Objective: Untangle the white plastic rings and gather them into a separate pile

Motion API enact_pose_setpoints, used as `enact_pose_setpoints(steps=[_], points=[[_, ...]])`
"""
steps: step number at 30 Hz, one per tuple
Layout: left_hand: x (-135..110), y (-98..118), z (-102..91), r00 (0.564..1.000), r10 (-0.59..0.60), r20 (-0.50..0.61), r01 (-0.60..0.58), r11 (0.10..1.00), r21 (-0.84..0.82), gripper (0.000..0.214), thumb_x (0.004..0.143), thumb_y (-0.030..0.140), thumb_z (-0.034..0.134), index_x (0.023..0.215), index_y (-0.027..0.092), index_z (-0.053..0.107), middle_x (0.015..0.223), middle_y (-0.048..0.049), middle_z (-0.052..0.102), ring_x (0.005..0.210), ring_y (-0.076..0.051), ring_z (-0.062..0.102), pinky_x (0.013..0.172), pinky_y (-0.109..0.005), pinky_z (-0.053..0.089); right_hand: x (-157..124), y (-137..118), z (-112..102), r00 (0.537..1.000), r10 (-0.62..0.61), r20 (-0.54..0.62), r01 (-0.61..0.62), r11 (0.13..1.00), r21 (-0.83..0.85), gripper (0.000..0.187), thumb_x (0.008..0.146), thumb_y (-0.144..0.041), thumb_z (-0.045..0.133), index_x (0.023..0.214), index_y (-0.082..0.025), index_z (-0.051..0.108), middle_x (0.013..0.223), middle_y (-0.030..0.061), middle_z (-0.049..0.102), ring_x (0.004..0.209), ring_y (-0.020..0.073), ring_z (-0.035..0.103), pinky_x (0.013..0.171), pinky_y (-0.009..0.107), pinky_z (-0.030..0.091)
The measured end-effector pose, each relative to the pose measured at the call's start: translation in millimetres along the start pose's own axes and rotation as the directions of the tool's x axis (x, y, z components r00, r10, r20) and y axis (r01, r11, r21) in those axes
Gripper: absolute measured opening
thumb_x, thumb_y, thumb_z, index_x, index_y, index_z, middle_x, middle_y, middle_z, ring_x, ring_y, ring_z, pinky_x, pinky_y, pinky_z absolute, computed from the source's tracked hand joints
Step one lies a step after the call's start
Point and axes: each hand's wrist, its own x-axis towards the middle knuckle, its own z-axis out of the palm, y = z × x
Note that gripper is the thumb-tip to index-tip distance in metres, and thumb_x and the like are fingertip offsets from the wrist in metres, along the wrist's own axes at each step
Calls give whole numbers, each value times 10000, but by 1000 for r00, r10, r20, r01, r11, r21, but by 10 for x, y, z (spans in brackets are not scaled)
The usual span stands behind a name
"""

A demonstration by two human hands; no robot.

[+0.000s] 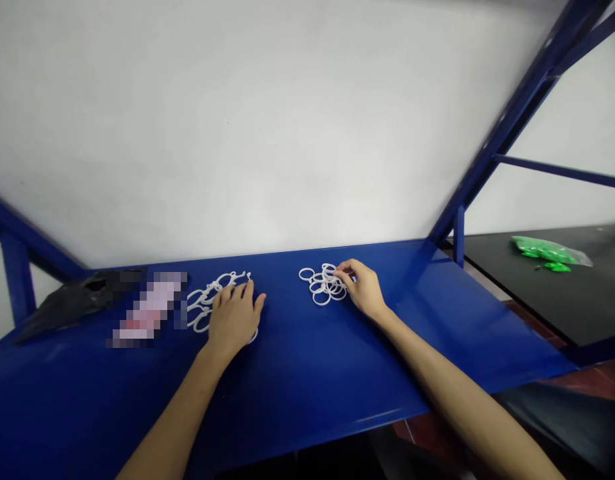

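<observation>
On the blue table (297,360) lie two groups of thin white rings. My left hand (233,319) rests palm down over the left group of white rings (201,313), fingers stretched and a little spread, hiding part of them. Small hook-like ends stick out near its fingertips. At the right group of white rings (321,298), which overlap in a loose pile, my right hand (363,288) has its thumb and fingers pinched at the right edge. A white ring appears to be between those fingertips, partly hidden by them.
A crumpled black bag (72,303) and a blurred-out pinkish item (150,307) lie at the left. Blue frame posts (492,147) rise at both sides against a white wall (267,133). A black table (542,293) to the right bears a clear bag of green pieces (550,250).
</observation>
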Motion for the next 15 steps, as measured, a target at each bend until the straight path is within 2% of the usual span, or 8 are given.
enact_pose_setpoints(steps=[4,10,15], points=[[-6,73,-30,999,53,-2,-53,998,-23,427,960,344,455,1273,116,636,1206,-157,690,1170,-348,538,1003,-479,391,17,95,44,999,-41,3,41,998,-37,166,928,-367,640,862,-220,678,874,50,680,815,206,609,777,343,494],[-23,145,-99,990,125,-60,-133,977,-169,323,947,196,423,1165,202,662,1092,-103,731,1075,-300,584,952,-478,394,15,168,134,999,-34,42,37,996,-76,161,946,-365,621,972,-221,688,912,54,696,868,222,597,849,392,483],[-41,233,-207,983,57,-177,-111,942,-317,209,914,206,456,1063,201,603,943,-83,703,945,-287,619,874,-463,442,-24,1,84,995,-83,55,90,987,-131,150,975,-330,575,998,-222,677,969,72,681,947,249,577,896,421,473]])
